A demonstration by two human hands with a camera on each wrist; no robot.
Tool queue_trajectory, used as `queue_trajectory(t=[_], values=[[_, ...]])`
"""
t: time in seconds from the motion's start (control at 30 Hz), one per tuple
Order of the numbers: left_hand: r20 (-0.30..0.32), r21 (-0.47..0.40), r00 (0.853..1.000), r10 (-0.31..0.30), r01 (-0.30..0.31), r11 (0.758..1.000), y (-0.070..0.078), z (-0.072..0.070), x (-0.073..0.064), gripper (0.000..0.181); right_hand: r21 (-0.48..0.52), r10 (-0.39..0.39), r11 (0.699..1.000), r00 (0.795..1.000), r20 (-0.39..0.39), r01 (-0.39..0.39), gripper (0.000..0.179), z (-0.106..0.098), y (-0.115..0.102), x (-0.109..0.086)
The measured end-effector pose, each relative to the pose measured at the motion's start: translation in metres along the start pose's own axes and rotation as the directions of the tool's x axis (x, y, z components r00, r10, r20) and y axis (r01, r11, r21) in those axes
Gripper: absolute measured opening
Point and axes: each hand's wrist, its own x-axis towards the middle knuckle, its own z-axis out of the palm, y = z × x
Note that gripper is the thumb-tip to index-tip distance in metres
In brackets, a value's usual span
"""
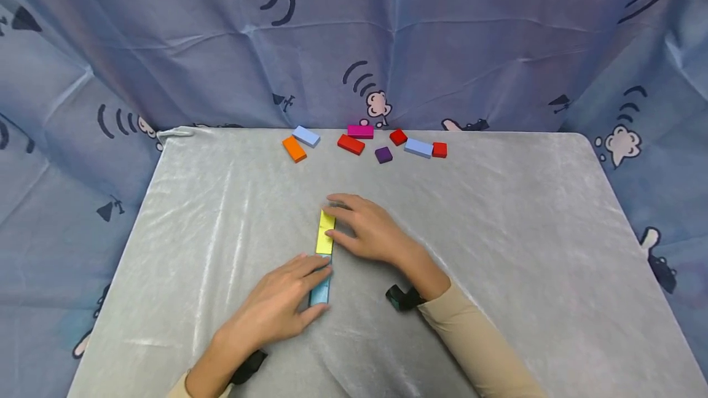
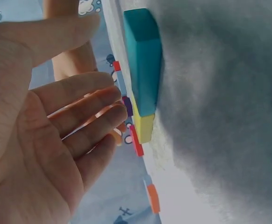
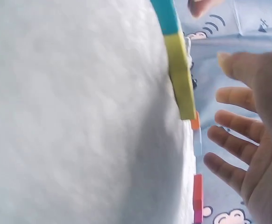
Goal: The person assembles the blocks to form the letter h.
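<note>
Two long blocks, a yellow block [image 1: 325, 233] and a teal block [image 1: 320, 289], lie end to end in a line on the cloth. Over the teal block hovers my left hand [image 1: 284, 300], its fingers extended and thumb apart; a gap shows between them in the left wrist view. My right hand [image 1: 372, 229] is spread above the yellow block, partly covering its right side from the head view. The right wrist view shows the fingers [image 3: 236, 144] off the yellow block [image 3: 179, 74]. Neither hand holds anything.
Along the table's back edge lie an orange block [image 1: 294, 148], light blue blocks [image 1: 418, 148], red blocks [image 1: 351, 144], a magenta block [image 1: 361, 132] and a purple block [image 1: 383, 155]. A grey cloth [image 1: 525, 232] covers the table; a printed blue curtain [image 1: 470, 35] hangs behind.
</note>
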Motion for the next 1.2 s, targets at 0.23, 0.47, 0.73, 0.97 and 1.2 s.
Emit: queue_trajectory(t=[0.23,0.47,0.73,0.97,1.2], values=[[0.023,0.007,1.000,-0.006,0.006,1.000,-0.004,-0.014,0.017,0.058,0.048,0.030,0.999,0.998,-0.062,-0.027,0.042,-0.011,0.010,-0.003],[0.068,-0.058,0.997,-0.036,0.040,0.998,-0.016,-0.025,0.045,0.069,0.036,0.072,0.997,0.994,-0.088,-0.070,0.044,-0.018,0.015,-0.006],[0.090,-0.072,0.988,-0.126,0.132,0.989,-0.024,-0.022,0.055,0.060,0.007,0.109,0.994,0.988,-0.110,-0.109,0.042,-0.022,0.016,-0.004],[0.137,-0.066,0.980,-0.147,0.157,0.985,-0.026,-0.012,0.047,0.058,0.013,0.142,0.990,0.983,-0.118,-0.141,0.040,-0.017,0.017,-0.005],[0.140,-0.046,0.979,-0.149,0.157,0.987,-0.024,-0.011,0.048,0.059,0.003,0.173,0.985,0.976,-0.133,-0.174,0.040,-0.016,0.017,-0.004]])
